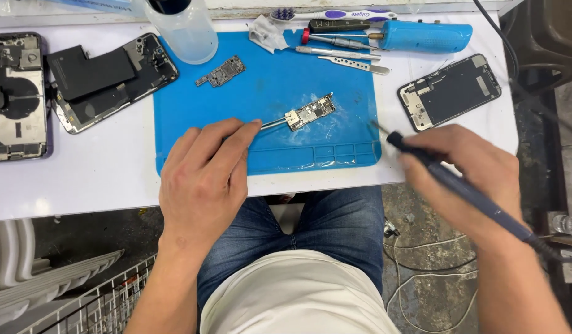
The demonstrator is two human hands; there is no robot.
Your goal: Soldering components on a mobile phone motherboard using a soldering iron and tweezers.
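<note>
On the blue mat (267, 93), the left hand (202, 179) pinches tweezers (275, 124) gripping a circuit board (311, 112); the right hand (465, 176) fingers wrap a dark soldering iron (459, 188).

I'm at a phone repair workbench: opened black smartphones (112, 80), a blue silicone work mat (267, 93) and metal tweezers (354, 62) surround me.

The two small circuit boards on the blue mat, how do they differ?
The centre board is larger and paler, with shiny metal parts; the far board is smaller and darker grey. The centre board is gripped at one end by tweezers in the left hand; the far board lies untouched. Wet-looking smears surround the centre board; the mat by the far board looks clean. Both lie flat, similarly slanted. The right hand holds a dark pen-like tool away from both.
</note>
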